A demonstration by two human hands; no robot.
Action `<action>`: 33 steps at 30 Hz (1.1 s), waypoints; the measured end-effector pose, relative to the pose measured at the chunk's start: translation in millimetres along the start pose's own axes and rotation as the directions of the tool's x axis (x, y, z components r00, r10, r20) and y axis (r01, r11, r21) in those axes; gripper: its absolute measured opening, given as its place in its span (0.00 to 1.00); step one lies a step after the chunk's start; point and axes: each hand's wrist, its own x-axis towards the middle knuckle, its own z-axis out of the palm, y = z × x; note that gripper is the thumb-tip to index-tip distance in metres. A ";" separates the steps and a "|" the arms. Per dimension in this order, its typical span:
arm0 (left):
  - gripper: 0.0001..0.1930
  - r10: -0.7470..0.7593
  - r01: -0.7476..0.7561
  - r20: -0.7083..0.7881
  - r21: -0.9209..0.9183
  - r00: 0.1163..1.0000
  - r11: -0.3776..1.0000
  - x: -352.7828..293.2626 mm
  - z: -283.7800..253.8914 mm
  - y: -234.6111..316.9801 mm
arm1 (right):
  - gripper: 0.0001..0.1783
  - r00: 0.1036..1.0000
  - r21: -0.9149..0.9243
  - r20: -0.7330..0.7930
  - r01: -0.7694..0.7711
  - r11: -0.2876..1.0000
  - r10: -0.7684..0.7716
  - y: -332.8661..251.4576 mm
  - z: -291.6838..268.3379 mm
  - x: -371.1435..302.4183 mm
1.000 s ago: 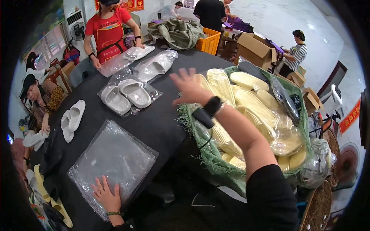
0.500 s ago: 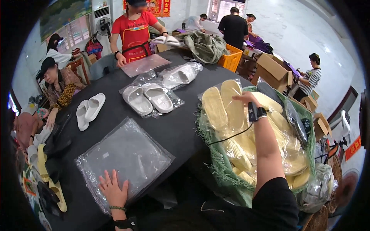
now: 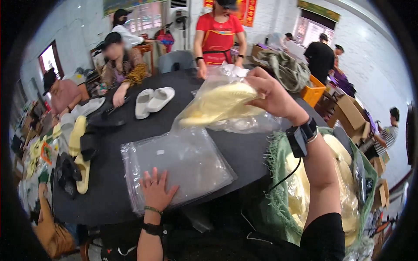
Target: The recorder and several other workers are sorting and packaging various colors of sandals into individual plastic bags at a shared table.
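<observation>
My right hand (image 3: pixel 275 95) pinches the upper end of a clear bag with pale yellow slippers (image 3: pixel 220 103) in it, raised above the table. It hangs tilted, and my thumb is underneath. My left hand (image 3: pixel 157 191) lies flat with spread fingers on a stack of clear plastic bags (image 3: pixel 191 158) at the table's near edge. To the right, a green woven sack (image 3: pixel 278 174) holds more bagged yellow slippers (image 3: pixel 344 167). Bagged white slippers (image 3: pixel 250 125) lie behind the raised bag, partly hidden by it.
A loose white pair of slippers (image 3: pixel 154 102) sits farther back on the black table (image 3: pixel 111 174). Black and yellow slippers (image 3: pixel 82 174) line its left side. Across it, a person in a red apron (image 3: pixel 219 43) stands; others sit leftward. An orange crate (image 3: pixel 312 92) and cardboard boxes (image 3: pixel 348 114) stand at right.
My right hand has lifted the bagged yellow slippers out of the sack and moved left over the table. My left hand stays on the bag stack. The view has turned left.
</observation>
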 end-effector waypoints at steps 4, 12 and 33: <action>0.35 -0.061 0.059 0.043 0.049 0.997 0.997 -0.8 3.8 -0.5 | 0.26 0.972 0.190 -0.045 0.234 0.953 -0.230 -19.9 49.9 50.9; 0.29 0.041 -0.009 0.031 -0.680 0.999 0.733 -2.5 63.2 -31.3 | 0.26 0.929 0.178 0.105 -0.369 0.912 0.355 62.2 182.4 11.2; 0.37 0.020 0.153 0.266 -0.614 0.964 0.774 -3.4 24.4 -11.7 | 0.10 0.598 0.591 0.562 -0.774 0.228 0.572 -14.0 263.7 -47.4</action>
